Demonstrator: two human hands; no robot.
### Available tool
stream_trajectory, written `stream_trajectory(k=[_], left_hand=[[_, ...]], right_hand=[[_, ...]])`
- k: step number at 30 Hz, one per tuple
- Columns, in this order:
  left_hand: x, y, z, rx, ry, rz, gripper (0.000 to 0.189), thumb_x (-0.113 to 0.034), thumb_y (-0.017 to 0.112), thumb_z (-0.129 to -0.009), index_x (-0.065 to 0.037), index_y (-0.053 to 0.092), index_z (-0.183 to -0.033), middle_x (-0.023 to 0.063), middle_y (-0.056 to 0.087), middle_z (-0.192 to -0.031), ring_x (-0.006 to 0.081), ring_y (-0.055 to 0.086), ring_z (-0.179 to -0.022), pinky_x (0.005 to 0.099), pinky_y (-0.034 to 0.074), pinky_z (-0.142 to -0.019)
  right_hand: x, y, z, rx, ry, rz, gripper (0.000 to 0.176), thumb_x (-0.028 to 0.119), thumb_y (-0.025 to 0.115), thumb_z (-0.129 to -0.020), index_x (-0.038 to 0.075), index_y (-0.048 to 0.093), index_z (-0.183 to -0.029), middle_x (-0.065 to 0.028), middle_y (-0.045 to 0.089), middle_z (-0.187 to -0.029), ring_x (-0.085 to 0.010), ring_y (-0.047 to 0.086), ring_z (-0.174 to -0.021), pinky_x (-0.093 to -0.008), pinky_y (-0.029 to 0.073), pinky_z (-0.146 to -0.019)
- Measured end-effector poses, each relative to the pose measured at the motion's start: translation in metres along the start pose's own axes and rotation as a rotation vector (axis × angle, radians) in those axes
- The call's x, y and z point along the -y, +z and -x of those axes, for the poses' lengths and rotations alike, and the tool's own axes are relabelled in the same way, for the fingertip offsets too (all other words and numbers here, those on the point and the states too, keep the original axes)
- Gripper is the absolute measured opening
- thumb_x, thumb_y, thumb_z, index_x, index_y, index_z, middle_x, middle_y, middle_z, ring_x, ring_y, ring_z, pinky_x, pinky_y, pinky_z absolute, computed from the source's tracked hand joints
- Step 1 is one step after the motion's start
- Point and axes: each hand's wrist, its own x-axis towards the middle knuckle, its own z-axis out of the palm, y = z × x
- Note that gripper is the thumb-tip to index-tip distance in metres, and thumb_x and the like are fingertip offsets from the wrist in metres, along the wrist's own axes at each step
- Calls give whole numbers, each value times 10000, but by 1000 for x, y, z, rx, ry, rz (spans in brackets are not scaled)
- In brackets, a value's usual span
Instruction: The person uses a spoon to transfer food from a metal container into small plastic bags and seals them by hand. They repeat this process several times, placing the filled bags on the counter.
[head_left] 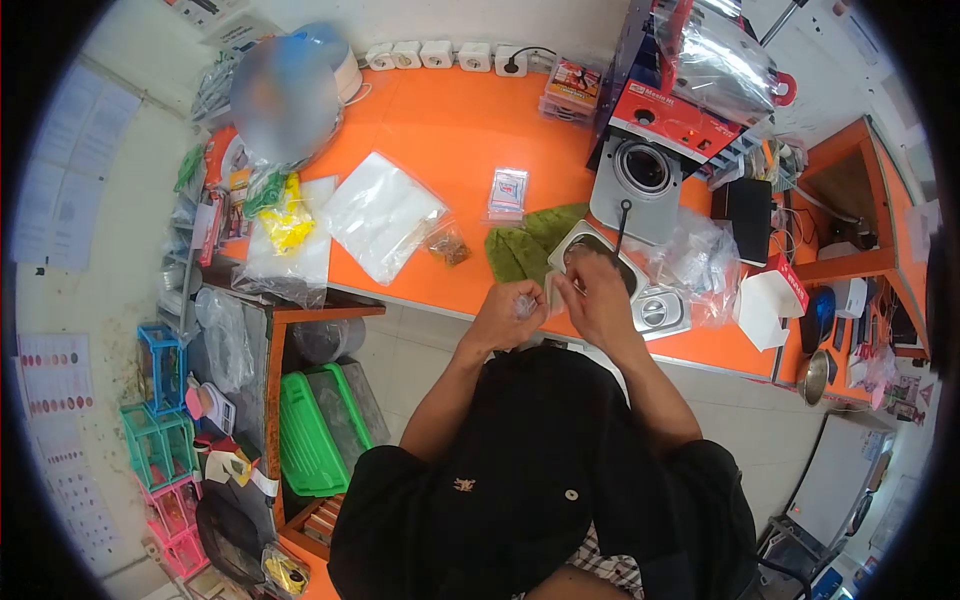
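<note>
My left hand [505,318] is closed around a crumpled piece of clear plastic [524,304], close to the table's front edge. Beside it, my right hand [600,300] has its fingers bent over the near side of a rectangular metal pan [625,268]. Between the two hands is a small clear plastic bag [555,291], which the right thumb seems to pinch. A black-handled ladle [623,225] stands in the pan. Just behind the hands lies a green cloth [515,252]. The pan's lid [658,312] sits at its right.
An orange table [450,130] stretches ahead. On it are a stack of clear plastic bags [375,215], a small printed packet [507,192], a yellow bag [289,222] and a red sealing machine [660,125]. A crumpled plastic bag [697,255] lies right of the pan.
</note>
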Motion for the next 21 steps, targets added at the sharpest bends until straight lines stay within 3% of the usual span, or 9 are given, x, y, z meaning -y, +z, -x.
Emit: stream_trajectory(k=[1, 3, 8, 11, 13, 14, 16, 19, 21], left_hand=[[1, 3, 1, 24, 10, 14, 108, -98, 677, -872, 5, 652, -860, 29, 656, -737, 63, 564, -686, 261, 468, -626], [2, 10, 4, 71, -81, 58, 89, -82, 648, -873, 6, 652, -861, 24, 657, -742, 70, 570, -693, 268, 473, -633], [19, 33, 8, 59, -137, 274, 158, -137, 616, -895, 8, 644, -840, -5, 562, -650, 85, 488, -605, 296, 423, -549], [24, 41, 8, 58, -167, 213, 149, -125, 600, -884, 12, 656, -866, 66, 608, -654, 139, 552, -576, 323, 435, -543], [32, 52, 4, -151, -114, -78, 128, -130, 623, -833, -5, 642, -817, 176, 634, -697, 284, 619, -572, 383, 459, -536], [34, 59, 4, -146, -112, -78, 128, -130, 623, -833, -5, 642, -817, 176, 634, -697, 284, 619, -572, 383, 459, -536], [16, 69, 4, -233, -73, -292, 149, -158, 653, -791, -28, 603, -737, 227, 612, -730, 400, 624, -640, 443, 475, -544], [11, 70, -2, -276, 147, -289, 186, -168, 692, -758, -48, 568, -689, 193, 600, -679, 414, 616, -633, 472, 475, -549], [10, 68, 0, -282, 36, -327, 160, -152, 707, -750, -51, 584, -730, 178, 616, -719, 401, 630, -670, 462, 486, -573]], right_hand=[[-1, 0, 4, 0, 3, 0, 150, 178, 697, -881, 50, 660, -949, -173, 641, -986, -392, 589, -926, -475, 443, -786], [-6, 1, 13, 367, 160, -196, 179, 183, 642, -908, 6, 667, -908, -245, 658, -855, -445, 626, -838, -517, 466, -752], [-18, 14, 28, 304, 143, -241, 217, 178, 602, -900, -11, 677, -826, -252, 657, -757, -452, 647, -751, -530, 494, -709], [-23, 27, 37, 241, 196, -116, 228, 197, 610, -885, 3, 685, -792, -243, 655, -728, -453, 646, -710, -525, 510, -683], [-24, 28, 43, 163, 219, -13, 238, 215, 619, -877, 9, 690, -780, -240, 653, -709, -454, 645, -689, -522, 521, -667], [-25, 26, 41, 131, 289, 178, 242, 228, 627, -866, 15, 697, -776, -238, 653, -696, -450, 648, -675, -517, 533, -659], [-22, 19, 36, 94, 362, 372, 245, 241, 636, -855, 20, 704, -771, -237, 654, -683, -447, 651, -661, -512, 546, -651], [-20, 13, 32, 68, 322, 170, 276, 270, 646, -843, 28, 719, -732, -225, 647, -641, -425, 654, -627, -509, 553, -623], [-29, 18, 35, 55, 308, 276, 254, 258, 664, -817, 29, 718, -721, -227, 652, -651, -427, 661, -639, -504, 552, -620]])
